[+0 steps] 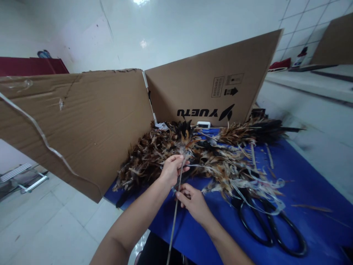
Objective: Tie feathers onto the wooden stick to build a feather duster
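My left hand [172, 170] is closed around the upper part of a thin stick [173, 228], just under a tuft of brown and black feathers [185, 141] at its top. Lower down, my right hand [191, 200] pinches the same stick between thumb and fingers. The stick slants down toward me past the table's front edge. A thin pale strip [197, 166] runs from beside my left fingers toward the right. Behind my hands spreads a large heap of brown feathers [146, 158], and more feathers [220, 162] lie to the right.
Black-handled scissors [286, 232] lie at the right on the blue table [309, 176], partly under clear plastic strips [259, 184]. A bunch of darker feathers [261, 130] and a small white device [203, 125] sit at the back. Cardboard panels [110, 110] stand upright along the left and back.
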Available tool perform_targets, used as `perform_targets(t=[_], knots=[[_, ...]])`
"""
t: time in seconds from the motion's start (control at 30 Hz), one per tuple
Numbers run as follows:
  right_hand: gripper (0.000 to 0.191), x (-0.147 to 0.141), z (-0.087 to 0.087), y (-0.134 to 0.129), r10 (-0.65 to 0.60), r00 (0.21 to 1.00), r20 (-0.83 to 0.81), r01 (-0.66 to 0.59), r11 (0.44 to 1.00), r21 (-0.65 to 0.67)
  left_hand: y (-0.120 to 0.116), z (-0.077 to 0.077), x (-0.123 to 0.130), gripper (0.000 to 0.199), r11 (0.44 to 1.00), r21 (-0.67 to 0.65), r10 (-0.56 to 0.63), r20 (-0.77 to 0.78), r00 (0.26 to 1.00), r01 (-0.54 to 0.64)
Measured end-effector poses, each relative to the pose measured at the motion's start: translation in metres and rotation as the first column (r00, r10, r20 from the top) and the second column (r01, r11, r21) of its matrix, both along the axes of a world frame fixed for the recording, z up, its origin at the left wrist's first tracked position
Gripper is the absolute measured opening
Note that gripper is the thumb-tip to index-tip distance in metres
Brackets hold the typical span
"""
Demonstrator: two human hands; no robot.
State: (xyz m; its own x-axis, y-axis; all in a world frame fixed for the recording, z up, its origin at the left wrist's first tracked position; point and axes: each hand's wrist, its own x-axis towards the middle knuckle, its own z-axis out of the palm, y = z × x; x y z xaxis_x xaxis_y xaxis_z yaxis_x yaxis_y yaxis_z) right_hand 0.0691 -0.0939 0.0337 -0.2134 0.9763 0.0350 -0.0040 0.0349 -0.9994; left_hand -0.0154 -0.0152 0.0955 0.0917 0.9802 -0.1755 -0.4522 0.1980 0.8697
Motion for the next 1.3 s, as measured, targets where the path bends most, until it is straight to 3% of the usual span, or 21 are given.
perform_targets(t=[0.97,1.3], knots=[[0.027,-0.003,-0.003,0.001,-0.104,0.995,0.001,0.104,0.994,-0.031,-0.011,0.000,0.002,0.022,0.999,0.036,-0.019,0.071,0.997,0.017],[0.026,-0.002,-0.006,0.003,-0.145,0.989,0.027,0.146,0.989,-0.038,-0.008,-0.002,0.007,0.014,0.982,0.153,0.132,-0.168,0.977,-0.107]])
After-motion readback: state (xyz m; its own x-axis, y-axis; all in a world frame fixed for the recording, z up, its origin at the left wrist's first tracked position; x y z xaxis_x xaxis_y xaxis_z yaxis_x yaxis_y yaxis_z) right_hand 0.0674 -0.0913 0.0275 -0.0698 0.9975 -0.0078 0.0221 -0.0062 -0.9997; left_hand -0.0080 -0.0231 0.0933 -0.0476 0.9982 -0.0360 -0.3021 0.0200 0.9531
